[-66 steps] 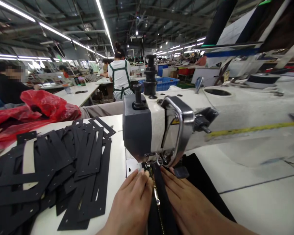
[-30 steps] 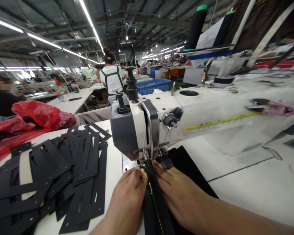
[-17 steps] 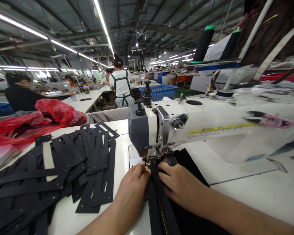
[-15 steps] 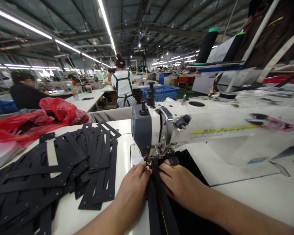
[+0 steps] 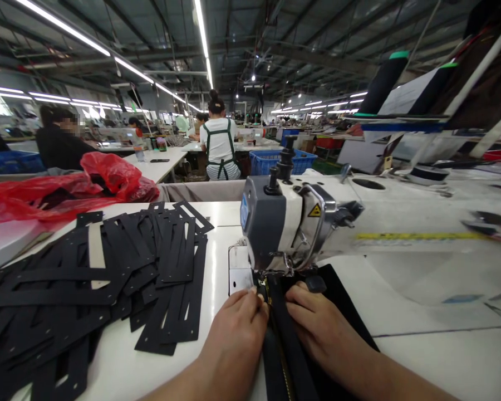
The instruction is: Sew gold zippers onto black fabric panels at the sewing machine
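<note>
A long black fabric strip with a brass-toned zipper down its middle [image 5: 281, 356] lies flat on a white sewing table [image 5: 421, 340], its far end tucked under the head of a white and grey industrial sewing machine [image 5: 294, 225]. The person's left hand [image 5: 237, 334] presses palm-down on the strip's left edge, fingers loosely curled and tips close to the needle area; the right hand [image 5: 321, 328] lies flat and spread on the right edge, grasping nothing. A wider black fabric panel [image 5: 342, 312] lies beneath the strip.

To the left, a loose heap of black slotted cut-out pieces [image 5: 96, 278] covers the tabletop, with a crumpled red plastic bag [image 5: 67, 189] behind it. A yellow measuring tape [image 5: 417, 236] runs along the machine's arm. Beyond, under rows of strip lights, a person in a white top with green apron straps [image 5: 219, 145] stands facing away beside a blue plastic crate [image 5: 271, 161].

Compared with half a second ago, the machine head sits further right in view and shows a yellow warning label; both hands keep their places on either side of the zipper.
</note>
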Tool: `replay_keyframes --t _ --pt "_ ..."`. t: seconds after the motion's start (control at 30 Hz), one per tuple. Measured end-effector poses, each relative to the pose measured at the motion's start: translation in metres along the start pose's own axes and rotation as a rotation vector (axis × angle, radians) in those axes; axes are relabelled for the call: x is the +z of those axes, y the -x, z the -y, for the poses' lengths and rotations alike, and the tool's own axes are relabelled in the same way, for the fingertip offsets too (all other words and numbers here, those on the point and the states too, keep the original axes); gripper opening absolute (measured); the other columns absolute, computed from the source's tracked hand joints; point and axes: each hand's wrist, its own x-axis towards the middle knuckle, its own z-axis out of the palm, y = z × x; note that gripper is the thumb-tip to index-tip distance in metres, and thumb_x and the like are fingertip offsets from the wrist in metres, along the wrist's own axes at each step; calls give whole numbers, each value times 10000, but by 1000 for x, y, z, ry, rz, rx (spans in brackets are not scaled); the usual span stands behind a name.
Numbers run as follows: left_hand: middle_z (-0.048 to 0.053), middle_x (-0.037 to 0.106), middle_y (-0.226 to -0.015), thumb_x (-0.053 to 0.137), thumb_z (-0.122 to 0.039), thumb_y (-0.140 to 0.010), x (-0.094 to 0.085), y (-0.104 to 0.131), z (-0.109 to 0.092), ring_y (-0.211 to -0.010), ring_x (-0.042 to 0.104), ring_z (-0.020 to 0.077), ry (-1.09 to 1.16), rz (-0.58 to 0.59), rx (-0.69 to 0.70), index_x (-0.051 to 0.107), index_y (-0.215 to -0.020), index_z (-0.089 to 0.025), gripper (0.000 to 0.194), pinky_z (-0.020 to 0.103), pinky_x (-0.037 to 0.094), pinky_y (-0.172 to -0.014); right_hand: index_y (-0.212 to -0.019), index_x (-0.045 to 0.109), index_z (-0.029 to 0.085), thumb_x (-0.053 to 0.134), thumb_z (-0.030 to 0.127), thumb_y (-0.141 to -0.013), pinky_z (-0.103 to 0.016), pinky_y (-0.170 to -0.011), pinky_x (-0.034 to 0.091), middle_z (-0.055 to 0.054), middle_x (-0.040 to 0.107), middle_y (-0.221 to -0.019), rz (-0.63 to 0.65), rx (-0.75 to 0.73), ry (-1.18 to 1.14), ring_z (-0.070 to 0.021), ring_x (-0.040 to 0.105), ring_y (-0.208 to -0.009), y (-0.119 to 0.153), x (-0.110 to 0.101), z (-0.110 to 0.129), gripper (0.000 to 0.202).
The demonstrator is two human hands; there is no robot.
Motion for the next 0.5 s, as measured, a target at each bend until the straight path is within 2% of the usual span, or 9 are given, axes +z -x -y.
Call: replay_keyframes --t 0.13,0.23,0.37,0.5 --pt "121 612 -868 400 -64 -860 -2 0 1 -892 600 221 -6 -23 28 590 -897 -76 194 375 511 -863 -948 614 197 389 60 -879 -332 -733 468 -74 589 -923 19 26 -69 -195 523 -855 -1 -3 0 273" --pt "125 615 -831 371 -74 -884 -2 -2 2 -879 607 229 -39 -54 78 600 -880 -58 230 374 518 -854 -976 618 189 395 67 -876 -350 -757 480 -98 584 -981 11 49 -39 -207 531 -908 1 -1 0 274" --pt "112 616 -802 343 -54 -888 2 -4 5 -852 616 207 -20 -69 104 602 -875 -51 260 375 502 -887 -1071 598 190 418 38 -854 -377 -905 439 -103 582 -1114 -22 40 17 -209 515 -1041 3 2 1 320" --pt "117 620 -840 353 -50 -886 5 -2 8 -898 611 208 6 -32 98 590 -925 -55 240 389 489 -911 -1068 601 203 428 49 -862 -356 -926 437 -64 650 -1010 -9 11 -36 -186 566 -978 0 2 1 312"
